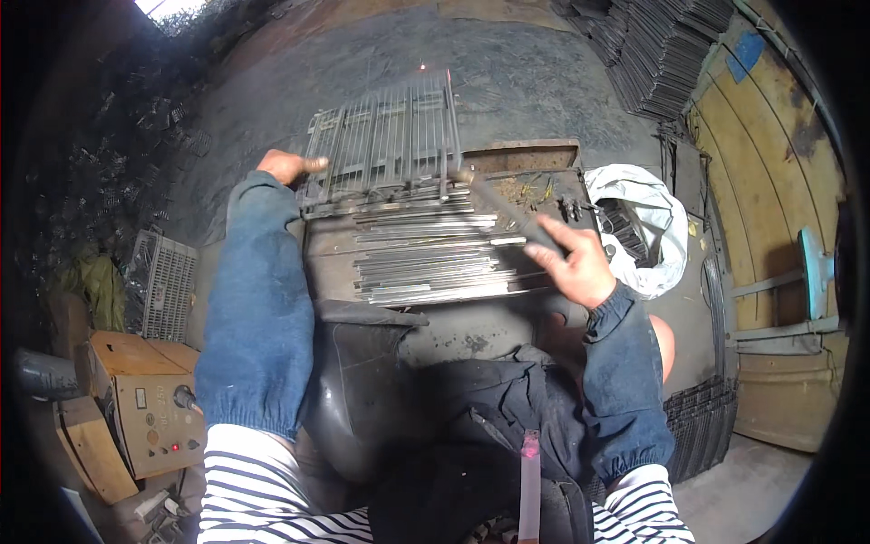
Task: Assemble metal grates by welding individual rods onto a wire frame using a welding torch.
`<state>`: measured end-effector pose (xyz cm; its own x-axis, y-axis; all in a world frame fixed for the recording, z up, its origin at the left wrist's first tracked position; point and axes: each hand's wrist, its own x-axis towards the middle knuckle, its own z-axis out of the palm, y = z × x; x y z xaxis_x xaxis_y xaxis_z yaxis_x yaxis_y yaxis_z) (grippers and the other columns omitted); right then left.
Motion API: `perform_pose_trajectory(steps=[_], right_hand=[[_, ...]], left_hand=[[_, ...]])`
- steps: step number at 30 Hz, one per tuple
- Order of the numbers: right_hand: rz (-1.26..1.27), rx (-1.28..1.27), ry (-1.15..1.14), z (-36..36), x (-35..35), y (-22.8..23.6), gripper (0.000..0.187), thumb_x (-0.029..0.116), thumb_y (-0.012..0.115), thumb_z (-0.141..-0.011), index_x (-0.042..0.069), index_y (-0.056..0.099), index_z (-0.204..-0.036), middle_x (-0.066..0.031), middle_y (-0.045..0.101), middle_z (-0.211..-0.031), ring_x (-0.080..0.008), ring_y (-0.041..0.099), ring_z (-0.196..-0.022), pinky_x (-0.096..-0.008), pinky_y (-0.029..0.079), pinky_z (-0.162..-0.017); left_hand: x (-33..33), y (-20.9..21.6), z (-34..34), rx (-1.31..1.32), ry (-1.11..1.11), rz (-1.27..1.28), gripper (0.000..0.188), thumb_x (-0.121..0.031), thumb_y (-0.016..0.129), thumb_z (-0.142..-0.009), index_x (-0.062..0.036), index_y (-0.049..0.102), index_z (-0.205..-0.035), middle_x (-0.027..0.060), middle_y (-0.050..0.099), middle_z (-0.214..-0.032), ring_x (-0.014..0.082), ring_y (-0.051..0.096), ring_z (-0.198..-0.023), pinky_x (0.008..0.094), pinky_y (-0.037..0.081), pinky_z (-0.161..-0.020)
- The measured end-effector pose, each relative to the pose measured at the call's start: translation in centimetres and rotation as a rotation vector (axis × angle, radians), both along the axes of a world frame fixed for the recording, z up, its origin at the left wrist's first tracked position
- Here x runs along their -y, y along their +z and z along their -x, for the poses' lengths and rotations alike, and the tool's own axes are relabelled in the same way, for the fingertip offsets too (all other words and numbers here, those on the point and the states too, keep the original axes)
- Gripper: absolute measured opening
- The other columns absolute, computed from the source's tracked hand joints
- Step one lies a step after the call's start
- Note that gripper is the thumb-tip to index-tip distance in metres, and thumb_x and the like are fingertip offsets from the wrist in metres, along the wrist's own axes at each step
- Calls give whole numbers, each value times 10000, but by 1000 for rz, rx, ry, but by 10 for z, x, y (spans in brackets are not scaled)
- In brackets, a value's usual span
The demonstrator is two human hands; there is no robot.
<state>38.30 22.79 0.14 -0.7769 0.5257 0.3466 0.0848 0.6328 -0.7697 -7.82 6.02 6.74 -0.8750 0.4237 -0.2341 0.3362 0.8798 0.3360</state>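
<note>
though under rods (426, 263), worktable (331, 241) above floor (535, 77)

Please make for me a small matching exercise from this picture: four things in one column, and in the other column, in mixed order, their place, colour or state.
Things:
1. left hand
2. right hand
3. loose metal rods
4. open bag

Places, colours or states:
A. white, at the right of the rods
B. closed around a dark handle
C. at the left edge of the wire grid
D. lying side by side, nearer the person than the grid

Pairs: 1-C, 2-B, 3-D, 4-A
</note>
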Motion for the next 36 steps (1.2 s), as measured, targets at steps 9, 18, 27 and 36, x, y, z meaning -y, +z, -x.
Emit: perform_pose_trajectory(steps=[9,18,27,36], right_hand=[[27,317,-138,-25,-21,3,548,321,774,-873,-33,642,-1270,-240,735,-1000,-293,742,-926,-354,551,-841],[-224,428,-157,-14,-46,-32,741,330,788,-820,4,509,-1424,-291,590,-1302,-446,527,-1263,-465,430,-1079],[-5,-369,-353,48,-19,68,1146,302,945,-622,-29,294,-1506,-246,519,-1389,-345,502,-1325,-402,409,-1117],[-25,-213,-447,19,4,53,967,259,911,-623,-28,418,-1404,-187,562,-1306,-312,546,-1245,-392,423,-1087]], left_hand=[[1,8,-8,1148,105,-1103,201,-45,592,-966,67,615,-1132,190,698,-1115,286,705,-992,406,598,-860],[4,16,-137,1159,223,-1806,96,-76,678,-914,-16,603,-909,123,660,-855,231,675,-788,311,569,-662],[74,25,-314,1496,492,-1595,85,-48,638,-920,31,637,-951,116,675,-842,142,611,-660,261,578,-630],[87,-12,-307,1532,425,-1546,187,-203,588,-937,-53,655,-1025,83,713,-922,165,645,-713,315,570,-628]])
